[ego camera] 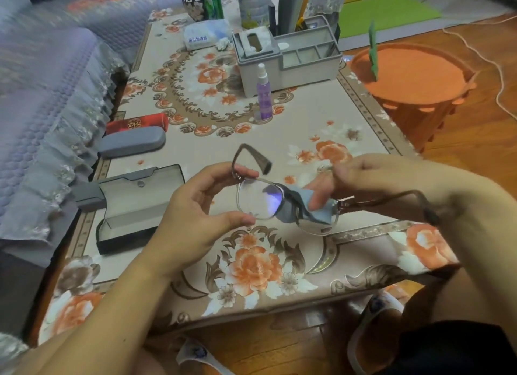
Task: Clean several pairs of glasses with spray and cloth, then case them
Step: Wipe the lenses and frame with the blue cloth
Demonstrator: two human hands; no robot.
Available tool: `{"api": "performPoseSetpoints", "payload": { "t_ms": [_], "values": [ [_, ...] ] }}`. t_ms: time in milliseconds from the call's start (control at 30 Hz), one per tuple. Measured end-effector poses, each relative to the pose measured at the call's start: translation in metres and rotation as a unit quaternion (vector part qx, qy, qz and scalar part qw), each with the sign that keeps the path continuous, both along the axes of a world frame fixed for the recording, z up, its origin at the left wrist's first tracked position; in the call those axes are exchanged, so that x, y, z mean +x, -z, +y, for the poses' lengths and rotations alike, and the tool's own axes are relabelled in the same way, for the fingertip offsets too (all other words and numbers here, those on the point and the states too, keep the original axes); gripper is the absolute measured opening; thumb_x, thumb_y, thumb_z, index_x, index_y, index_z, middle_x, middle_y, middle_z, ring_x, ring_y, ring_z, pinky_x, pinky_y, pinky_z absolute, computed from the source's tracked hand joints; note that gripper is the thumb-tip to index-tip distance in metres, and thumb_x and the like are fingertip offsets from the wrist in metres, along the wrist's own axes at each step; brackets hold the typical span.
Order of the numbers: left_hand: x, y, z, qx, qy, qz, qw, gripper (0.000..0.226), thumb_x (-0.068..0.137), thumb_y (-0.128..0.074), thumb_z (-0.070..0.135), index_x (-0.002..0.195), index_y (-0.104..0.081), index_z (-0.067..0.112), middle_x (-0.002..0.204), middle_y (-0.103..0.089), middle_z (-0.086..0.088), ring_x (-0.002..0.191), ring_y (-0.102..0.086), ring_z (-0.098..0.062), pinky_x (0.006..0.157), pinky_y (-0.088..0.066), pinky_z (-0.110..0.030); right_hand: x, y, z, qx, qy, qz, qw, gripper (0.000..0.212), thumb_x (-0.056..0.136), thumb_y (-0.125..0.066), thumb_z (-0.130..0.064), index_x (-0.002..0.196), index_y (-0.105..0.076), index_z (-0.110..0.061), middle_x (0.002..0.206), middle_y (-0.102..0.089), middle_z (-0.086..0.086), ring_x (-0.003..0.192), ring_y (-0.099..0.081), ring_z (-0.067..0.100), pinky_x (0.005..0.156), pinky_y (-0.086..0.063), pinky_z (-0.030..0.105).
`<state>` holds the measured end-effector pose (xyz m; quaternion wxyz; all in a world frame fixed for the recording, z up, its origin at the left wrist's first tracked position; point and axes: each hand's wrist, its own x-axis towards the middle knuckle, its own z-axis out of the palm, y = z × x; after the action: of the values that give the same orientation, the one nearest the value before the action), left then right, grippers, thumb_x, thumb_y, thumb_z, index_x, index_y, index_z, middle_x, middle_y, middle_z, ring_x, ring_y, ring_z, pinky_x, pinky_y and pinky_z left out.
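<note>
1. I have the glasses [268, 201] up off the tabletop [321, 128], near its front edge, lenses facing me.
2. My left hand [201, 206] has its grip closed on the left lens rim: thumb under at six o'clock, fingers over the top at twelve.
3. My right hand [361, 184] pinches the grey cloth [305, 206] onto the other lens, fingers curled round it; that lens is mostly hidden under the fabric.
4. Open case [137, 206] waits at nine o'clock from the glasses, lid up, nothing in it that I can see. Grey case [131, 144] and red case [138, 123] lie closed beyond it, at about ten o'clock.
5. Spray bottle [263, 95] stands at twelve o'clock, in front of the grey organizer [288, 58].
6. Risks as I read them: my left thumb sits right at the lens edge, so a slip smears the clean glass. Rubbing hard with only one rim held could twist the bridge. The right temple arm [397, 197] lies across my right wrist; a quick turn could snag it.
7. Both temple arms are unfolded, so they need folding before casing.
</note>
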<state>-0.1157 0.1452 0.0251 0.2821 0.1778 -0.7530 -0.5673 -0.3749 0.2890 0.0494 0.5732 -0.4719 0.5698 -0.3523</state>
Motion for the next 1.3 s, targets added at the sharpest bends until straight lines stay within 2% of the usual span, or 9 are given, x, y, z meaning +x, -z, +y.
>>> {"api": "performPoseSetpoints", "payload": {
  "t_ms": [100, 167, 300, 500, 733, 867, 1000, 1167, 1300],
  "values": [
    [0.002, -0.003, 0.001, -0.023, 0.010, -0.033, 0.999, 0.059, 0.068, -0.091, 0.013, 0.121, -0.066, 0.019, 0.125, -0.069, -0.004, 0.128, -0.058, -0.025, 0.112, -0.042, -0.033, 0.002, 0.001, -0.005, 0.002, 0.045, -0.008, 0.999, 0.017, 0.098, -0.064, -0.022, 0.109, -0.070, -0.010, 0.103, -0.072, 0.020, 0.094, -0.066, 0.029, 0.098, -0.050, 0.052],
    [0.002, -0.005, 0.003, -0.039, 0.024, -0.043, 0.998, 0.058, 0.067, -0.091, 0.018, 0.121, -0.068, 0.023, 0.125, -0.069, -0.001, 0.130, -0.057, -0.024, 0.114, -0.040, -0.040, 0.012, 0.006, -0.008, 0.007, -0.035, 0.059, 0.998, 0.016, 0.094, -0.067, -0.005, 0.108, -0.067, -0.014, 0.098, -0.072, 0.017, 0.088, -0.068, 0.027, 0.085, -0.054, 0.042],
    [0.001, -0.003, 0.010, -0.048, 0.055, -0.051, 0.996, 0.058, 0.068, -0.085, 0.026, 0.121, -0.066, 0.041, 0.126, -0.069, 0.002, 0.131, -0.056, -0.025, 0.115, -0.037, -0.051, 0.023, 0.017, -0.009, 0.044, -0.100, 0.094, 0.990, 0.018, 0.084, -0.077, -0.016, 0.101, -0.071, -0.014, 0.102, -0.075, 0.017, 0.099, -0.070, 0.038, 0.091, -0.053, 0.047],
    [0.007, -0.001, 0.002, 0.042, 0.065, -0.024, 0.997, 0.063, 0.070, -0.087, 0.025, 0.128, -0.064, 0.034, 0.129, -0.068, -0.006, 0.132, -0.056, -0.026, 0.113, -0.042, -0.033, 0.035, 0.027, -0.001, 0.020, -0.050, -0.077, 0.996, 0.017, 0.091, -0.069, -0.014, 0.076, -0.074, -0.019, 0.073, -0.069, 0.013, 0.064, -0.065, 0.019, 0.062, -0.052, 0.024],
    [0.006, 0.004, 0.000, 0.050, 0.074, -0.053, 0.995, 0.065, 0.069, -0.083, 0.015, 0.129, -0.061, 0.022, 0.127, -0.070, -0.004, 0.130, -0.058, -0.022, 0.110, -0.042, -0.026, 0.033, 0.045, 0.015, 0.121, -0.085, -0.225, 0.963, 0.022, 0.092, -0.062, -0.001, 0.114, -0.059, 0.005, 0.104, -0.066, 0.030, 0.085, -0.069, 0.037, 0.077, -0.057, 0.040],
    [0.000, 0.005, 0.002, 0.046, 0.089, -0.060, 0.993, 0.064, 0.071, -0.082, 0.015, 0.131, -0.059, 0.020, 0.129, -0.069, -0.005, 0.131, -0.058, -0.022, 0.110, -0.042, -0.026, 0.027, 0.053, 0.017, 0.131, -0.147, -0.138, 0.971, 0.040, 0.083, -0.080, -0.010, 0.117, -0.062, 0.000, 0.111, -0.061, 0.040, 0.086, -0.043, 0.079, 0.079, -0.034, 0.079],
    [-0.004, 0.009, 0.007, 0.060, 0.107, -0.061, 0.991, 0.063, 0.073, -0.080, 0.015, 0.132, -0.059, 0.021, 0.130, -0.067, -0.008, 0.133, -0.056, -0.024, 0.113, -0.040, -0.030, 0.038, 0.055, 0.020, 0.110, -0.082, -0.120, 0.983, 0.019, 0.077, -0.075, -0.001, 0.094, -0.068, -0.004, 0.090, -0.067, 0.022, 0.077, -0.065, 0.030, 0.074, -0.055, 0.034],
    [-0.005, 0.016, 0.008, 0.066, 0.116, -0.066, 0.989, 0.061, 0.075, -0.082, 0.017, 0.131, -0.060, 0.024, 0.130, -0.067, -0.008, 0.132, -0.056, -0.024, 0.115, -0.040, -0.035, 0.046, 0.052, 0.023, 0.075, 0.025, -0.187, 0.979, 0.021, 0.071, -0.082, -0.001, 0.087, -0.070, -0.005, 0.084, -0.071, 0.018, 0.070, -0.070, 0.025, 0.067, -0.059, 0.032],
    [-0.008, 0.015, 0.005, 0.108, 0.107, -0.032, 0.988, 0.066, 0.072, -0.087, 0.033, 0.132, -0.061, 0.023, 0.130, -0.068, -0.009, 0.132, -0.057, -0.025, 0.112, -0.043, -0.035, 0.049, 0.049, 0.023, 0.070, 0.046, -0.254, 0.963, 0.019, 0.084, -0.066, 0.000, 0.101, -0.070, 0.007, 0.099, -0.064, 0.035, 0.085, -0.060, 0.042, 0.081, -0.051, 0.042]
  ]
}}
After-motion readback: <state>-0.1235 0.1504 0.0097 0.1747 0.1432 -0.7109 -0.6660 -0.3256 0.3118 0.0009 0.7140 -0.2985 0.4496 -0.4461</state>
